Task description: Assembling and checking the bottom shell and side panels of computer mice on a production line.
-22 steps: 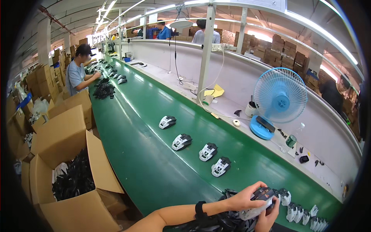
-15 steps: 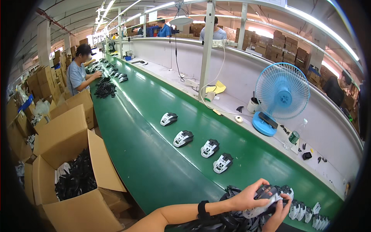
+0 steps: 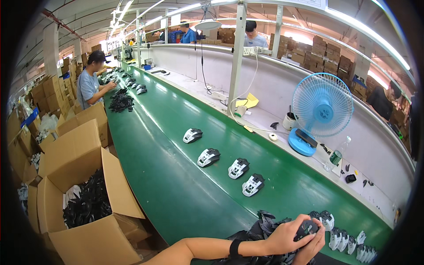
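Observation:
Near the front edge, my left hand (image 3: 286, 235) and my right hand (image 3: 312, 250) are both closed around a computer mouse shell (image 3: 308, 228). Its dark side shows between the fingers; the rest is covered by my hands. A black band (image 3: 234, 248) circles my left wrist. Under and beside my hands lies a heap of black plastic parts (image 3: 260, 226). Just right of them sit several white-and-black shells (image 3: 335, 238) in short rows. Farther off, white-and-black mouse shells lie spaced in a line, the closest being this shell (image 3: 253, 185).
The green belt (image 3: 176, 190) runs away to the far left. An open carton (image 3: 84, 216) of black parts stands at left. A blue fan (image 3: 323, 112) and a bottle (image 3: 338, 154) stand on the ledge. Another person (image 3: 90, 81) works by a black heap (image 3: 120, 100).
The mouse shell has turned in my hands, from its white side showing to its dark side. Both hands have closed more tightly around it. A person beyond the partition has shifted.

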Available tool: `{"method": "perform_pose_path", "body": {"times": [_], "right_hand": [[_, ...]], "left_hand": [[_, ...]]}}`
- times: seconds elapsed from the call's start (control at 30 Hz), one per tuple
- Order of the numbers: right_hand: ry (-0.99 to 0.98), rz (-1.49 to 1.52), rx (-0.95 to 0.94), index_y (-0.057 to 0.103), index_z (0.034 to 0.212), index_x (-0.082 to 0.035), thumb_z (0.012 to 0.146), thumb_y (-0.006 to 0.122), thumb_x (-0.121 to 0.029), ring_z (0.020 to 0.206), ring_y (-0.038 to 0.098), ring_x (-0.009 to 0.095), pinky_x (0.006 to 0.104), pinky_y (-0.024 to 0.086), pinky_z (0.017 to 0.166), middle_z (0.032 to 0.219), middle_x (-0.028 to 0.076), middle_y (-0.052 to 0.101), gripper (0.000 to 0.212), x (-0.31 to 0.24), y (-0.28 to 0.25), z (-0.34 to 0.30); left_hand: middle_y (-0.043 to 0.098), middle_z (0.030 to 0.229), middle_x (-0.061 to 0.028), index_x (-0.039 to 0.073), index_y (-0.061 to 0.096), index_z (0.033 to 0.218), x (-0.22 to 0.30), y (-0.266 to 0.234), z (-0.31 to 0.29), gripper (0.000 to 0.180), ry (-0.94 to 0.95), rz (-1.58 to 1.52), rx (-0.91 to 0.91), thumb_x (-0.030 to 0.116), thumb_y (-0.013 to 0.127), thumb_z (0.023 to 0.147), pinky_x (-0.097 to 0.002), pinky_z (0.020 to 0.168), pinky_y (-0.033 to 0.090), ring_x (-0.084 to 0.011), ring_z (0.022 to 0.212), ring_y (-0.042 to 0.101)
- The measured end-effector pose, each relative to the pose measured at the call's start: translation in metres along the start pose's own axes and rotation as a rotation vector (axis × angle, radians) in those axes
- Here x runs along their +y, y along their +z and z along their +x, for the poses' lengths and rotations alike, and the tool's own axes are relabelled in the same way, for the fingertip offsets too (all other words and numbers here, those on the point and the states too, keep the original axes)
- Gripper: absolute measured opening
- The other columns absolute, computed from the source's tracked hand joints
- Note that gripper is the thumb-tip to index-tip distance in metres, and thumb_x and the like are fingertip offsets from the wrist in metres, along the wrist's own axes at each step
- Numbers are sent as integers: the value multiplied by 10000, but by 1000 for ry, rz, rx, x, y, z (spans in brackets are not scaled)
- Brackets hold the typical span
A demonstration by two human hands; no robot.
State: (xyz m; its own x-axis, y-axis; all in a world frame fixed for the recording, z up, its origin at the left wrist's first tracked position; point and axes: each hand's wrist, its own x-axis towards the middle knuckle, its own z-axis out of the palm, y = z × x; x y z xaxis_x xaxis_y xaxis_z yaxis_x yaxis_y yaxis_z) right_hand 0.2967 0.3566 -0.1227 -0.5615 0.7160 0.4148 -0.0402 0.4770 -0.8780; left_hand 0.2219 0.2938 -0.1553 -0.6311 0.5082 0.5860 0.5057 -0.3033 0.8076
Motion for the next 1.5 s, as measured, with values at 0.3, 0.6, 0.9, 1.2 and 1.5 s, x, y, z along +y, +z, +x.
{"method": "perform_pose_path", "body": {"times": [0.3,0.6,0.9,1.2,1.5], "right_hand": [[-116,115,116,581,1109,66,988,302,-306,928,610,285,372,485,846,1044,186,631,481,1,8,-13],[733,1041,154,577,821,-86,933,457,-306,647,601,180,296,507,592,725,40,607,275,20,8,-3],[578,836,-12,575,1012,-12,945,418,-318,812,612,220,315,527,712,919,75,605,351,49,-13,0],[229,636,217,480,1162,54,983,349,-280,969,532,156,290,488,781,1035,83,501,401,79,-2,-7],[199,491,23,577,1006,18,932,413,-268,815,600,204,305,525,717,942,104,604,338,57,-10,-1]], "left_hand": [[610,849,-206,28,410,1177,9,-5,-2,470,-107,-159,-78,251,636,829,-373,653,498,-368,747,631],[610,1005,-190,28,420,1210,4,-11,-6,508,150,61,-172,256,634,809,-393,662,523,-381,778,631],[617,997,-176,41,442,1191,14,-7,-6,505,171,28,-119,266,657,793,-385,645,526,-367,772,635],[615,984,-173,27,432,1167,8,-9,-3,517,137,53,-38,280,676,787,-384,652,523,-363,775,636],[602,1013,-192,30,401,1192,14,-10,-2,534,55,7,-133,271,664,795,-384,660,523,-380,788,628]]}}
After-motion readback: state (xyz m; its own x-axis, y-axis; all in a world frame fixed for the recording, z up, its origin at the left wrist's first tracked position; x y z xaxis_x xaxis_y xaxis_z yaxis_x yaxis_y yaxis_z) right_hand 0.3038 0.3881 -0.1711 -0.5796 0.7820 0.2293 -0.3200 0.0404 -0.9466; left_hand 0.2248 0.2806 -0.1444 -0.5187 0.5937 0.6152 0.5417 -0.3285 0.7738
